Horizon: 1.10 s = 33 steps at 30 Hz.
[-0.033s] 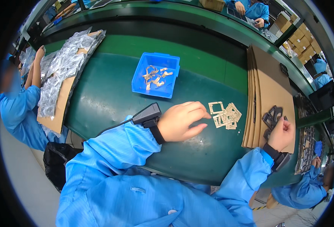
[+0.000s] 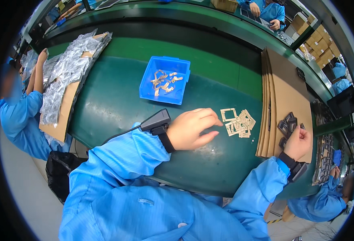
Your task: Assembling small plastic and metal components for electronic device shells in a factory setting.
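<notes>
My left hand [image 2: 193, 129] is open above the green table, palm down, its fingers bent and apart with nothing in them. Just past its fingertips lies a loose pile of thin pale-tan rectangular frames [image 2: 241, 123]. On the right, my right hand [image 2: 298, 143] is pinched shut over a stack of brown cardboard sheets [image 2: 285, 88]. A dark bit shows at its fingertips, but I cannot make out whether it is held. Several small black pieces [image 2: 287, 125] lie on the cardboard beside these fingers, partly hidden by the hand.
A blue plastic bin [image 2: 144, 93] holding curled tan strips stands beyond my left hand. Clear plastic bags [image 2: 70, 64] cover a cardboard sheet at left, near a co-worker in blue [image 2: 22, 116]. A black bag [image 2: 62, 172] hangs below the table edge. Trays of dark parts [image 2: 324, 156] sit at far right.
The black pieces beside my right hand look slightly shifted on the cardboard. Both hands stay in nearly the same place.
</notes>
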Available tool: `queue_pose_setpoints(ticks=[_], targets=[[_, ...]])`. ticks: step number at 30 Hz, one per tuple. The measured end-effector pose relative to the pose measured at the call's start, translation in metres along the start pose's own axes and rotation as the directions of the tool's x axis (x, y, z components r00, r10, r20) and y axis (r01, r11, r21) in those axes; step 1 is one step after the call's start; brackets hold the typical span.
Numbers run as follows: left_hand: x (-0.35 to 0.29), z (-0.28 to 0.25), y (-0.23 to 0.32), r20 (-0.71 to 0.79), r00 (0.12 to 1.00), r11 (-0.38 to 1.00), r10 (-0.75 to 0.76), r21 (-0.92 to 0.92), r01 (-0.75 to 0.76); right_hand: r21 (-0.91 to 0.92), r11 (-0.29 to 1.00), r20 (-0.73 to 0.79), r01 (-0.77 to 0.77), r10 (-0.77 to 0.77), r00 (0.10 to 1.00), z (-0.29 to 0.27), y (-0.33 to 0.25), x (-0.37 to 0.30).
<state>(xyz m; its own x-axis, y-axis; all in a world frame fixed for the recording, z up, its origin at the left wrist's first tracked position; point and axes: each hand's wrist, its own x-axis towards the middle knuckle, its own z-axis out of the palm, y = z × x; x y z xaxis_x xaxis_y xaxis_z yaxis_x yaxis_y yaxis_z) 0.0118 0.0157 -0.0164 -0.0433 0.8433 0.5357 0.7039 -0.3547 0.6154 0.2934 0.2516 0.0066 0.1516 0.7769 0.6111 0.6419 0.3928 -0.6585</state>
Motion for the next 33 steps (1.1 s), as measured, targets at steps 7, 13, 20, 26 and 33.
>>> queue_pose_setpoints(ticks=[7, 13, 20, 26, 33], targets=[[0.001, -0.002, -0.007, 0.030, 0.998, 0.996, -0.062, -0.068, 0.064, -0.137, 0.945, -0.111, 0.297, -0.313, 0.943, 0.006, -0.048, -0.022], [0.000, -0.007, -0.006, 0.136, 0.990, 0.998, 0.039, -0.064, -0.031, 0.481, 0.773, 0.476, 0.413, -0.626, 0.617, 0.041, -0.116, -0.106], [0.002, -0.042, 0.011, -0.193, 0.961, 0.966, 0.199, 0.204, -0.159, 0.605, 0.747, 0.494, 0.275, -0.623, 0.606, 0.049, -0.113, -0.115], [-0.063, -0.121, 0.022, -0.465, 0.880, 0.799, -0.098, 0.491, 0.348, 0.653, 0.753, 0.572, 0.075, -0.556, 0.604, 0.042, -0.108, -0.116], [-0.201, -0.276, -0.033, -0.715, 0.572, -0.021, -0.403, 0.632, 0.775, 0.697, 0.717, 0.572, 0.024, -0.576, 0.584, 0.046, -0.103, -0.126]])
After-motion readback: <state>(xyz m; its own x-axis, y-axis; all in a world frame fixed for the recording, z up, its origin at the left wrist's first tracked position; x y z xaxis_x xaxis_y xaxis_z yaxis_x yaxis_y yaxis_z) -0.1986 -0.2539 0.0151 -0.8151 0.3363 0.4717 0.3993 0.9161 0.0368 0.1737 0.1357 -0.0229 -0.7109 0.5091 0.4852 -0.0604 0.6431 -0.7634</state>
